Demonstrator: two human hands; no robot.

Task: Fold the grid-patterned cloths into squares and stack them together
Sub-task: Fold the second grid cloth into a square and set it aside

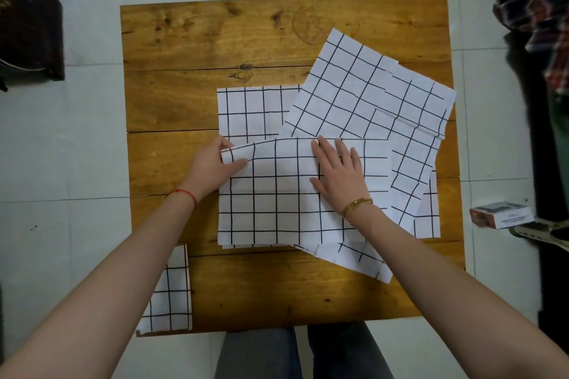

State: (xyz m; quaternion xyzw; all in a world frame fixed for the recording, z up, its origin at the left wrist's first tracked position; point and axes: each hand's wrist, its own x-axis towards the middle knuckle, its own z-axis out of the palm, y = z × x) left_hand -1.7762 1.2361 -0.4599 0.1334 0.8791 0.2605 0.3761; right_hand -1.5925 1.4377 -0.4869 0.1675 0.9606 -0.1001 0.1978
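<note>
Folding the grid cloth point(277, 194) on the wooden table point(184, 40), near the middle.

Left hand point(212, 163) pinching the far left corner of the cloth between thumb and fingers; right hand point(338, 172) lying flat with straight fingers, pressing the far edge down. Under and beside it, more grid cloths: one square point(252, 111) just behind, a larger tilted sheet point(354, 92) to the right, partly overlapped. Another folded piece point(172, 292) at the near left edge of the table, well apart. Probably thin, light and soft fabric, holding a crease but sliding easily on the layers below; best taken by the corners, with a flat palm to keep the fold line in place. A small box point(502, 215) on the floor to the right.
</note>
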